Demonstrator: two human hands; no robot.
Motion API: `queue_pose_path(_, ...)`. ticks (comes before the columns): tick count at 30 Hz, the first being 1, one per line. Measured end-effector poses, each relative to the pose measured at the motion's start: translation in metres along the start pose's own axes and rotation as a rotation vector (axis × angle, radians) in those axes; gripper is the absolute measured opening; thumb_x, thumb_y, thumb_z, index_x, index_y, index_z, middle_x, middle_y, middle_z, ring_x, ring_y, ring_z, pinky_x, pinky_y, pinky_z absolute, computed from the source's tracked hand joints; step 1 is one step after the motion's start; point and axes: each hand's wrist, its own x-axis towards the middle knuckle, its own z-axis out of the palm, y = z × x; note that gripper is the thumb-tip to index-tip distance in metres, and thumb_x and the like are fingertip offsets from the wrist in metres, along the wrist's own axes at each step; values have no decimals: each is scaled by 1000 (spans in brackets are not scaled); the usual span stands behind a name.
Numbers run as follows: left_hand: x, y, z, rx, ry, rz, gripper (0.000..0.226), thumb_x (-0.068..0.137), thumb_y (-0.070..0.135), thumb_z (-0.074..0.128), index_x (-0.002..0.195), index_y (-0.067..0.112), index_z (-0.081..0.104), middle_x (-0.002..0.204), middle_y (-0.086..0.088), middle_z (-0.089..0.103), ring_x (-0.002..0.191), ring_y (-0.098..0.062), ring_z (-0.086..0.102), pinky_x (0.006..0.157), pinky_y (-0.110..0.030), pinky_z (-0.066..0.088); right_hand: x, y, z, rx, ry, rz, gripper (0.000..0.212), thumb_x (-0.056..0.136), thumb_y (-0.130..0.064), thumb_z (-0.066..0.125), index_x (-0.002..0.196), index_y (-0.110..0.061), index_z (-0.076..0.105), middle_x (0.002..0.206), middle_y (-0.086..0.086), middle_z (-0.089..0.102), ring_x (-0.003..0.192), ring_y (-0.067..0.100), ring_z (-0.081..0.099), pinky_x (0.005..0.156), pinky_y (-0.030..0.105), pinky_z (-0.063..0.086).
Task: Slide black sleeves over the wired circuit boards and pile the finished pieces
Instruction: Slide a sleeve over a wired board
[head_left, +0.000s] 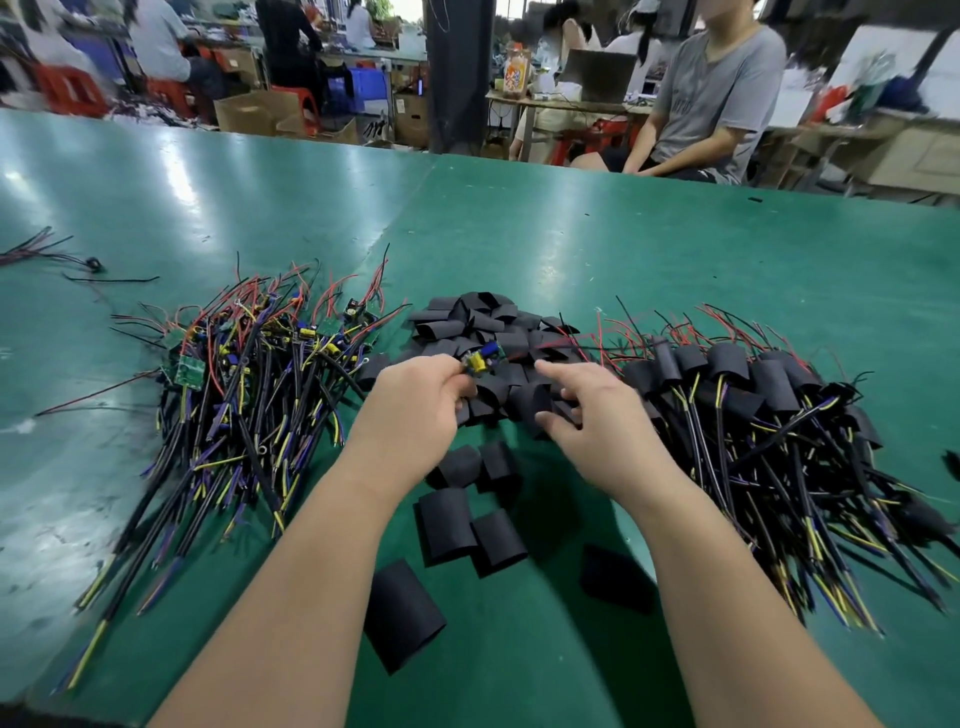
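Green circuit board (480, 362) sits pinched at the left hand's (415, 400) fingertips, its red wires (566, 343) trailing beyond them. Between the right hand's (597, 415) spread forefinger and thumb lies a black sleeve (530, 402). Better to take that one alone, mouth toward the board, and feed the wires first.

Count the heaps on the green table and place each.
3: unsleeved wired boards at left, loose black sleeves in the middle, finished sleeved pieces at right. A few stray sleeves lie apart.
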Motion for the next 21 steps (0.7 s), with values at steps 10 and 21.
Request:
queue_pose_path(10, 1, -9, -4, -28, -110, -78, 21, 95, 18, 56, 79, 11, 69, 68, 9, 66, 58, 5, 55, 56, -11, 39, 2, -8, 2, -306, -124, 81, 20, 82, -16, 66, 100, -17, 60, 106, 5, 63, 100, 27, 58, 84, 36, 50)
queue_pose_path(21, 3, -11, -10, -131, -22, -131, 22, 98, 15, 51, 86, 10, 70, 71, 6, 66, 47, 12, 51, 50, -5, 36, -2, 0, 2, -51, 137, -11, 39, 74, -10, 61, 57, -17, 27, 51, -2, 32, 56, 20, 35, 53, 32, 32)
